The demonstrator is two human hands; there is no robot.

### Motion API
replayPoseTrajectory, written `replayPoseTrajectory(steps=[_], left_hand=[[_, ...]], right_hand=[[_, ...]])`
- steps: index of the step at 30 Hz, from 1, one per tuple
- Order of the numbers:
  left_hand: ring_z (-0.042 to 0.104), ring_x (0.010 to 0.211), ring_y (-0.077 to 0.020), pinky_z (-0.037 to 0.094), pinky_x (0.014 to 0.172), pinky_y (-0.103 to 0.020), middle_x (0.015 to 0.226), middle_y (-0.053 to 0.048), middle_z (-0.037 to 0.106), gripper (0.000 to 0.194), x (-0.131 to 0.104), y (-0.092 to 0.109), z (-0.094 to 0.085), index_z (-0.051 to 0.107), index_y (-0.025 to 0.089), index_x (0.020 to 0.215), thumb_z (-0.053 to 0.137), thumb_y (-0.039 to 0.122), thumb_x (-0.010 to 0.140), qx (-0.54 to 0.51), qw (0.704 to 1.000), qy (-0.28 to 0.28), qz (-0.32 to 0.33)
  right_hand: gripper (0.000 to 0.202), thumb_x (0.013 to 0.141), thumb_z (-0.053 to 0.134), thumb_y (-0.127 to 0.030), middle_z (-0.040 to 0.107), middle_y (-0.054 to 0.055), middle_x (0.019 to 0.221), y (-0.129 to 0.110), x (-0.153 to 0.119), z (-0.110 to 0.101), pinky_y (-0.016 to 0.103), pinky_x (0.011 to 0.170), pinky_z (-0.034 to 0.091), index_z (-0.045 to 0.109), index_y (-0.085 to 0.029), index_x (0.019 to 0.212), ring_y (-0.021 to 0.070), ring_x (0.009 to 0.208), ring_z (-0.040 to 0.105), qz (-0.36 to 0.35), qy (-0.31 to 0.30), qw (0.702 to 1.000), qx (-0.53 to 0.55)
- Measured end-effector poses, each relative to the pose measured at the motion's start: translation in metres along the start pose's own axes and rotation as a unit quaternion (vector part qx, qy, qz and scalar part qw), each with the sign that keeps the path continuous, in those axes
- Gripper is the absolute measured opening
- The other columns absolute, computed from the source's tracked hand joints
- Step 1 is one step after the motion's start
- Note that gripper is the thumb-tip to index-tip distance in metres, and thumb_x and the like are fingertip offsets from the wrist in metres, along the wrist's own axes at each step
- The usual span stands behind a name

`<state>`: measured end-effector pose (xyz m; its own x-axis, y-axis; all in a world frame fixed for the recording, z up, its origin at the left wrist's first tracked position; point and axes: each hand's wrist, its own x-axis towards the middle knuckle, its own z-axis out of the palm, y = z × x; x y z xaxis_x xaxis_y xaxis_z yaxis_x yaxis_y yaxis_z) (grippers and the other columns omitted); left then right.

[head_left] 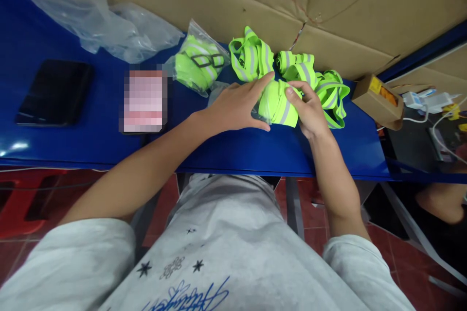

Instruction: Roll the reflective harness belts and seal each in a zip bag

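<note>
My right hand (309, 109) pinches a folded bundle of neon yellow-green reflective strap (280, 104) between thumb and fingers. On the bundle's left side, my left hand (241, 107) curves around a clear plastic bag (260, 112), thumb and forefinger spread wide at its mouth. The bundle's left end sits at or just inside that mouth; how deep is hidden. Behind the hands lie loose strap bundles: one (251, 56) in the middle, another (297, 65) to its right, and a looped one (332, 95) beside my right hand. A bagged strap with black buckles (200, 60) rests further left.
On the blue table (233, 153), a black phone-like slab (54, 92) and a blurred-out pinkish object (143, 102) lie left. Large clear plastic sheeting (124, 29) is behind them. A small cardboard box (379, 99) stands right, near cables. Another person's arm (441, 201) shows far right.
</note>
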<state>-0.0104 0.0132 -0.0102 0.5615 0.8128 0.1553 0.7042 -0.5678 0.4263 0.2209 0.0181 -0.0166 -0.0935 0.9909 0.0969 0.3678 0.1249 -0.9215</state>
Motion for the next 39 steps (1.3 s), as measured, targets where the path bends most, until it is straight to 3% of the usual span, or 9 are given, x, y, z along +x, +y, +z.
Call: replayPoseTrajectory(steps=[4,9,19,23,26,31,34,37,39], left_hand=[[0.047,0.151,-0.0436,0.039,0.120,-0.054,0.171,-0.021,0.036,0.127,0.001,-0.002,0.000,0.009,0.024,0.172,0.087,0.058,0.077,0.003,1.000,0.001,-0.018],[0.045,0.152,-0.0426,0.036,0.121,-0.054,0.169,-0.023,0.039,0.124,0.001,-0.002,0.005,0.016,0.021,0.171,0.088,0.057,0.077,0.026,1.000,-0.002,-0.015],[0.043,0.154,-0.0410,0.034,0.123,-0.055,0.171,-0.019,0.036,0.126,-0.002,0.014,0.011,0.017,0.024,0.170,0.087,0.065,0.073,0.003,0.998,-0.061,-0.009],[0.050,0.149,-0.0394,0.037,0.121,-0.051,0.166,-0.020,0.044,0.124,-0.005,0.020,0.015,0.022,0.020,0.167,0.087,0.066,0.073,0.004,0.997,-0.076,0.006],[0.053,0.145,-0.0387,0.036,0.121,-0.049,0.159,-0.022,0.052,0.120,-0.007,0.023,0.019,0.024,0.015,0.166,0.086,0.063,0.076,0.029,0.998,-0.055,0.021],[0.052,0.143,-0.0412,0.040,0.117,-0.047,0.155,-0.026,0.052,0.125,-0.008,0.025,0.021,0.019,0.012,0.169,0.091,0.055,0.075,0.085,0.996,-0.001,0.035],[0.058,0.134,-0.0436,0.044,0.113,-0.049,0.146,-0.026,0.056,0.129,-0.007,0.026,0.021,0.017,0.015,0.170,0.090,0.059,0.074,0.094,0.995,-0.003,0.020],[0.060,0.132,-0.0433,0.046,0.111,-0.052,0.145,-0.022,0.058,0.126,-0.005,0.022,0.020,0.015,0.023,0.171,0.087,0.062,0.075,0.061,0.998,-0.002,-0.011],[0.057,0.138,-0.0419,0.048,0.111,-0.053,0.152,-0.019,0.055,0.125,-0.003,0.017,0.016,0.009,0.029,0.171,0.084,0.064,0.078,0.014,1.000,-0.006,-0.018]], right_hand=[[0.059,0.086,0.067,-0.076,0.074,0.003,0.120,0.002,-0.002,0.007,0.039,0.093,0.060,0.061,-0.032,0.126,0.0255,0.115,0.070,0.007,-0.005,1.000,0.024],[0.057,0.083,0.077,-0.070,0.072,0.004,0.123,-0.003,-0.008,0.006,0.041,0.106,0.053,0.067,-0.027,0.120,0.0270,0.120,0.065,-0.060,-0.046,0.996,-0.036],[0.049,0.084,0.079,-0.065,0.076,0.001,0.116,-0.002,-0.004,-0.007,0.039,0.100,0.052,0.075,-0.028,0.115,0.0263,0.113,0.068,-0.071,-0.166,0.982,-0.051],[0.044,0.081,0.082,-0.060,0.078,0.000,0.112,-0.004,-0.005,-0.009,0.039,0.097,0.054,0.078,-0.027,0.111,0.0267,0.109,0.070,-0.033,-0.207,0.977,-0.042],[0.039,0.082,0.081,-0.057,0.079,0.000,0.109,-0.006,-0.009,-0.001,0.043,0.102,0.054,0.080,-0.026,0.106,0.0287,0.111,0.070,-0.026,-0.168,0.984,-0.055],[0.038,0.086,0.077,-0.059,0.078,0.003,0.111,-0.001,-0.011,0.021,0.045,0.107,0.053,0.077,-0.026,0.104,0.0280,0.110,0.071,-0.082,-0.031,0.995,-0.057],[0.043,0.087,0.074,-0.064,0.074,0.005,0.115,0.004,-0.007,0.021,0.045,0.109,0.054,0.072,-0.027,0.111,0.0270,0.111,0.069,-0.089,-0.001,0.995,-0.046],[0.058,0.084,0.077,-0.067,0.069,0.004,0.129,-0.001,-0.005,0.007,0.047,0.118,0.049,0.066,-0.030,0.128,0.0282,0.129,0.062,-0.088,-0.094,0.991,-0.045],[0.077,0.072,0.088,-0.065,0.064,0.003,0.142,-0.010,-0.006,-0.004,0.049,0.123,0.044,0.063,-0.030,0.136,0.0310,0.142,0.054,-0.086,-0.181,0.979,-0.037]])
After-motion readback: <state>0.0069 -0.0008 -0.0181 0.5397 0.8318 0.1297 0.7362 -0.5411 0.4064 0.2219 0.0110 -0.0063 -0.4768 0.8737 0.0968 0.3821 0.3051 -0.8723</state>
